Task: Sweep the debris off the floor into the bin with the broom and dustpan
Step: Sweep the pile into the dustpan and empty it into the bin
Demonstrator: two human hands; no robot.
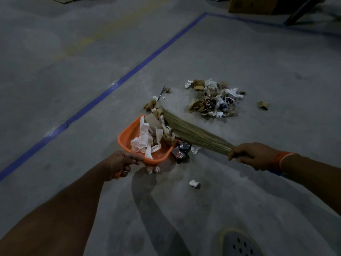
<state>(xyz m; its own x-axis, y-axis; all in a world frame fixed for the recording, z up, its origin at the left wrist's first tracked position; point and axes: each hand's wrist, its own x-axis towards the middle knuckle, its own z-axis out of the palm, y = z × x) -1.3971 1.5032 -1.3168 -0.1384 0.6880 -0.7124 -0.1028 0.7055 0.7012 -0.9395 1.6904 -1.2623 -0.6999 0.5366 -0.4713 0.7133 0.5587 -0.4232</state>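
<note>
My left hand (120,163) grips the handle of an orange dustpan (127,133) held low over the grey floor. White paper and brown scraps fill the pan. My right hand (252,154) grips the bound end of a straw broom (191,133), whose bristles reach left to the pan's open side. A large debris pile (215,97) of paper and cardboard bits lies beyond the broom. Shiny foil wrappers (181,149) sit just right of the pan. One crumpled white scrap (194,183) lies nearer me. No bin is in view.
A blue floor line (129,74) runs diagonally from lower left to upper right, then turns right. A cardboard box (252,4) and a dark slanted beam stand at the top right. My shoe (238,242) shows at the bottom edge. A lone brown scrap (263,104) lies right of the pile.
</note>
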